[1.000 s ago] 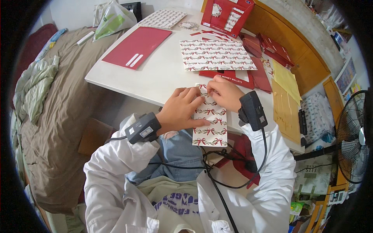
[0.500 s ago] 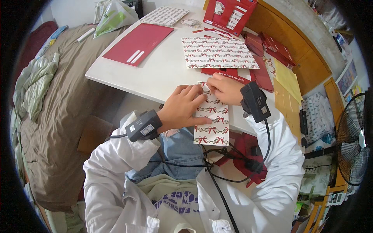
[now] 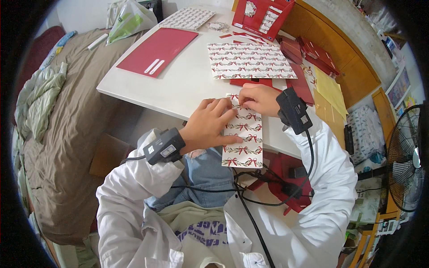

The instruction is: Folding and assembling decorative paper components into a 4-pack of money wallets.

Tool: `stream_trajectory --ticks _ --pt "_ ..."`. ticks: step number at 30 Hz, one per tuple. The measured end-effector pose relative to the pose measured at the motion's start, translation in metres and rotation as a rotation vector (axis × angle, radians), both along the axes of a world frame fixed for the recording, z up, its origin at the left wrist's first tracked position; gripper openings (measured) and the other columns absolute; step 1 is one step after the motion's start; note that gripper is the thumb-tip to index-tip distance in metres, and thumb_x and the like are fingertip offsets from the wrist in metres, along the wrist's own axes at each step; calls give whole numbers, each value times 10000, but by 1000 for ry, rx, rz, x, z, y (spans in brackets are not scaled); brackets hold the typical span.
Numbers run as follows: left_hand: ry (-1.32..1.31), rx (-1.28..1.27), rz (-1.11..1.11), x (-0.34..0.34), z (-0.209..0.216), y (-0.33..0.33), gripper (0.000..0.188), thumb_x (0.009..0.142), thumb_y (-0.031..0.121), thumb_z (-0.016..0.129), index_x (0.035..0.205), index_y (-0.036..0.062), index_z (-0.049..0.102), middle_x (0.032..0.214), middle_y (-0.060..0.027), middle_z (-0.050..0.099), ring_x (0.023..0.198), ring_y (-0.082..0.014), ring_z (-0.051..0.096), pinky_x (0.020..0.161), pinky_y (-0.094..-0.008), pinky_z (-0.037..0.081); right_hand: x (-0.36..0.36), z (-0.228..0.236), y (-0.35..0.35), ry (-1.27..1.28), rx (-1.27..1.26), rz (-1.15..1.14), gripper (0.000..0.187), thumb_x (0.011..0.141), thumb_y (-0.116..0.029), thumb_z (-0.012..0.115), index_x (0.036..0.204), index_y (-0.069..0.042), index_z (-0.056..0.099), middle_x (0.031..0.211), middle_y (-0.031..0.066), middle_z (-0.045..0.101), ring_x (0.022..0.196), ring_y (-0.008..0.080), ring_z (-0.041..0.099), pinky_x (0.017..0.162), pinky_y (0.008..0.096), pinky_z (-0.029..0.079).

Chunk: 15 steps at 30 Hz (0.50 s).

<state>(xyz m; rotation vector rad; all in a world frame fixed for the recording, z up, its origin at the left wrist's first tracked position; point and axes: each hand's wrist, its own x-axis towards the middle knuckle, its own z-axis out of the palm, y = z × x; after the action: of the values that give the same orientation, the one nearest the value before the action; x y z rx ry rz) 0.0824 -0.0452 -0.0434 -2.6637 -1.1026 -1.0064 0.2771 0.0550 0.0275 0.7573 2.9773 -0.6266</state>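
Resting spread on the patterned card (image 3: 243,153), the left hand (image 3: 206,124) adjoins the curled right hand (image 3: 262,99), whose grip is unclear.

A bedroom — bed (image 3: 85,111), crumpled blanket (image 3: 38,107).

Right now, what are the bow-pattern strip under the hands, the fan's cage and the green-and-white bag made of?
Strip: probably matte paper or thin card, with flat faces and crisp edges.
Fan cage: dark, thin rods, likely metal wire, maybe coated.
Bag: likely thin, slightly shiny plastic, because it looks slack and wrinkled.
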Motion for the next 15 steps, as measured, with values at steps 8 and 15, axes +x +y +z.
stream_trajectory --ticks 8,15 --pt "11 -16 11 1 0 0 599 756 585 617 1018 49 558 1072 -126 500 995 -282 523 929 -413 371 -6 2 0 -57 85 4 67 817 -68 564 864 -20 560 861 123 549 840 296 572 740 373 458" --pt "3 32 7 0 -1 0 599 759 591 613 1015 51 560 1078 -128 500 1011 -286 520 935 -418 367 -8 -9 -8 -168 252 14 131 810 -35 532 935 -11 498 938 136 495 893 330 542 754 404 444"
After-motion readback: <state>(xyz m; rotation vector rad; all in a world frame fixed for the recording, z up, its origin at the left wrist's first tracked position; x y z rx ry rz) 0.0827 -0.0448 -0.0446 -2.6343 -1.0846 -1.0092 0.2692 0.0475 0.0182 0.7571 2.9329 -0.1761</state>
